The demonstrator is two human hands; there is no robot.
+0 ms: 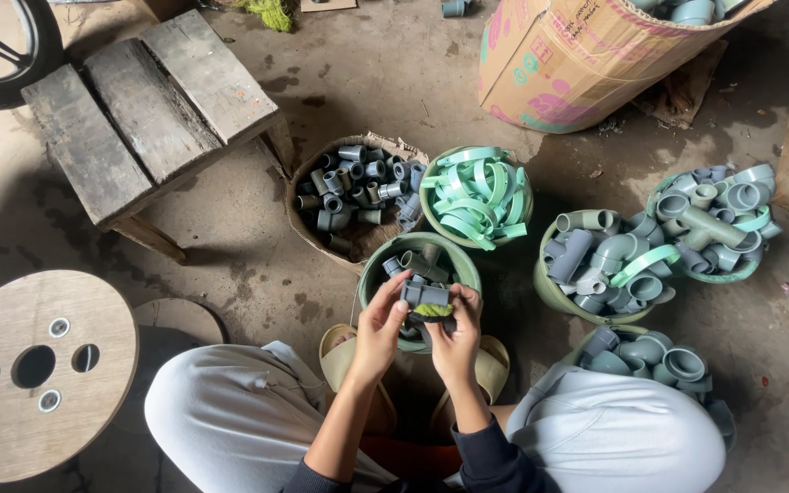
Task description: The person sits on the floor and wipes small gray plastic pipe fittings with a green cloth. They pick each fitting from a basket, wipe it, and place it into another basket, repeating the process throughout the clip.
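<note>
- Lying flat at the far left on the concrete floor (257, 274): a round wooden spool end (38, 370) with a centre hole and small metal-ringed holes.
- Standing above it: a low bench of weathered planks (139, 105), with part of a black tyre (6, 55) showing at the top left corner.
- Sitting right of the bench: a torn cardboard tub (355, 239) filled with small grey pipe fittings.
- Resting just below that tub: a green bucket (461, 265) holding more grey fittings, directly under the hands.
- Gripping from the left: left hand (381, 329), fingers (394, 290) curled closed on a grey pipe fitting (426, 294).
- Being held above the green bucket, between both hands: the grey pipe fitting, with a tuft of green fibre (433, 310) just beneath it.
- Gripping from the right: right hand (456, 333), fingers closed on the same fitting and the fibre.
- Crouching at the bottom: knees in pale trousers (230, 411), tan sandals (340, 351) under the wrists.
- Standing just beside the cardboard tub: a bucket of mint-green rings (477, 196).
- Leaning at the top: a large printed cardboard box (577, 55).
- Sitting further right: a bucket of larger grey elbows (600, 260), another bucket of mixed fittings (714, 219), and a third bucket (650, 356) by the right knee.
</note>
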